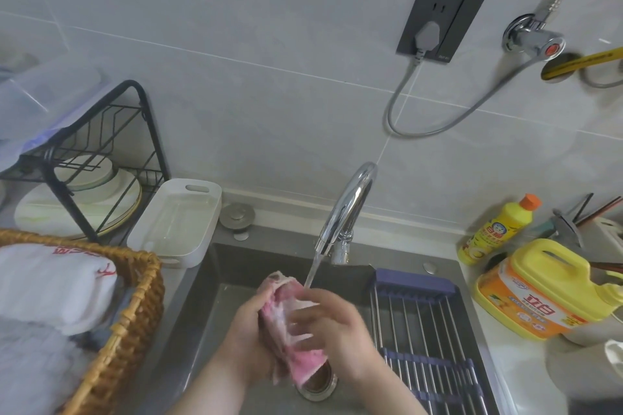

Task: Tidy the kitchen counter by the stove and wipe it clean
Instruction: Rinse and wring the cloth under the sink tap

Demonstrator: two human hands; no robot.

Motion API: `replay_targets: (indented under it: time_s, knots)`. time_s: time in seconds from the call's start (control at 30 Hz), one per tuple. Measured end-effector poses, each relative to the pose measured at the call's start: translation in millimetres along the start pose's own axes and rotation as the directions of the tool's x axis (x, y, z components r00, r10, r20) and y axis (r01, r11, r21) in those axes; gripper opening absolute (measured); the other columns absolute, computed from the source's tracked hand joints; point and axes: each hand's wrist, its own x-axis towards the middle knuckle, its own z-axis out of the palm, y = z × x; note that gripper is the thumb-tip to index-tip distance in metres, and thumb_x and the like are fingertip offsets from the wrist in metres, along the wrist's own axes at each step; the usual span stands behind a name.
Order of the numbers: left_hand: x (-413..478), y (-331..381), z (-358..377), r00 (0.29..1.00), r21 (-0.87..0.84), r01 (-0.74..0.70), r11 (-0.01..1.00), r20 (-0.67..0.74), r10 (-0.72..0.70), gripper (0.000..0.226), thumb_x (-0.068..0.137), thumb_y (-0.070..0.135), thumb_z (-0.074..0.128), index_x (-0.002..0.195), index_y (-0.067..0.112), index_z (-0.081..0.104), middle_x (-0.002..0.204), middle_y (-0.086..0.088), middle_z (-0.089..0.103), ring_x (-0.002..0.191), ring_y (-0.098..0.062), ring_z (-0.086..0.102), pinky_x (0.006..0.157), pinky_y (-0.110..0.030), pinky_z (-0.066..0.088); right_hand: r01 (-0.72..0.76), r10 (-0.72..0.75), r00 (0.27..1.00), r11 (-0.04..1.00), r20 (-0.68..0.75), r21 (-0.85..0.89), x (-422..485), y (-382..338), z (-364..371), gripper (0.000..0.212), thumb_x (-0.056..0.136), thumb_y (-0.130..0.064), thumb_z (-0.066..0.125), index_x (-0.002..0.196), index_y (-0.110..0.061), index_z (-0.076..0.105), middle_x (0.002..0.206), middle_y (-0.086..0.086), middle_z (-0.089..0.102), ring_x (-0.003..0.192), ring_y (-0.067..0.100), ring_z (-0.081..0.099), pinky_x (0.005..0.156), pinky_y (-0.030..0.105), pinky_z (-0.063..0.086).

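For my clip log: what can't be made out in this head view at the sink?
Drain: head view, mostly hidden by the pink cloth that the left hand and right hand grip.
Right hand's fingers: motion-blurred.
Wicker basket: cut by the left edge.
Utensils: cut by the right edge.
Stove: outside the frame.

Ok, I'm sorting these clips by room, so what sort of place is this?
Likely a home kitchen: a curved chrome tap runs water into a dark grey sink basin, a black wire dish rack holds round white plates, and a yellow detergent bottle with an orange cap stands alongside.
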Motion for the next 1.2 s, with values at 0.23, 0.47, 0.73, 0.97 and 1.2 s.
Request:
replay_targets:
  time_s: [0.23,0.47,0.73,0.97,1.2]
  knots:
    - [-2.4,4.2,2.8,0.985,0.150,-0.146,0.978,-0.065,0.157,0.040,0.090,0.011,0.049,0.129,0.011,0.056,0.111,-0.028,0.066,0.092,-0.044,0.066,0.088,-0.060,0.049,-0.297,0.361,0.912,0.908,-0.195,0.295,21.5,38.9,-24.6,0.060,0.067,-0.055,0.078,0.107,-0.010,0.072,0.104,0.011,0.073,0.095,0.031,0.067,0.093,0.043,0.050]
    - [-4.9,16.2,3.8,0.987,0.362,-0.037,0.932,-0.131,0.090,0.037,0.094,0.033,0.051,0.100,0.003,0.071,0.110,-0.029,0.066,0.099,-0.045,0.065,0.090,-0.059,0.049,-0.133,0.290,0.938,0.807,-0.190,0.575,21.7,43.1,-32.0,0.045,0.072,-0.001,0.066,0.116,-0.010,0.063,0.108,0.024,0.070,0.101,0.044,0.064,0.089,0.059,0.049]
    - [8.7,17.1,1.2,0.949,0.553,-0.081,0.829,-0.212,0.234,0.029,0.089,-0.003,0.055,0.117,0.000,0.061,0.110,-0.030,0.065,0.097,-0.041,0.065,0.086,-0.049,0.051,-0.042,0.064,0.998,0.806,-0.016,0.590,11.9,33.9,-49.2,0.059,0.076,0.022,0.041,0.125,-0.005,0.060,0.122,0.032,0.060,0.107,0.045,0.060,0.087,0.054,0.053]
    - [13.3,24.5,6.5,0.963,0.496,-0.075,0.865,-0.190,0.193,0.037,0.093,0.032,0.057,0.109,0.000,0.066,0.107,-0.022,0.070,0.094,-0.038,0.068,0.080,-0.046,0.054,-0.021,0.085,0.990,0.883,-0.116,0.468,8.7,17.3,-54.0,0.048,0.076,0.025,0.038,0.106,0.000,0.065,0.092,0.026,0.069,0.077,0.035,0.067,0.062,0.038,0.053]
    - [6.9,27.4,-0.7,0.985,0.473,-0.143,0.870,-0.018,0.171,0.011,0.078,0.002,0.067,0.086,0.005,0.061,0.122,-0.044,0.048,0.104,-0.045,0.051,0.094,-0.057,0.034,0.003,0.076,0.987,0.877,-0.145,0.480,8.3,14.5,-51.3,0.029,0.084,0.019,0.047,0.106,0.004,0.060,0.090,0.025,0.068,0.072,0.032,0.069,0.052,0.034,0.055]
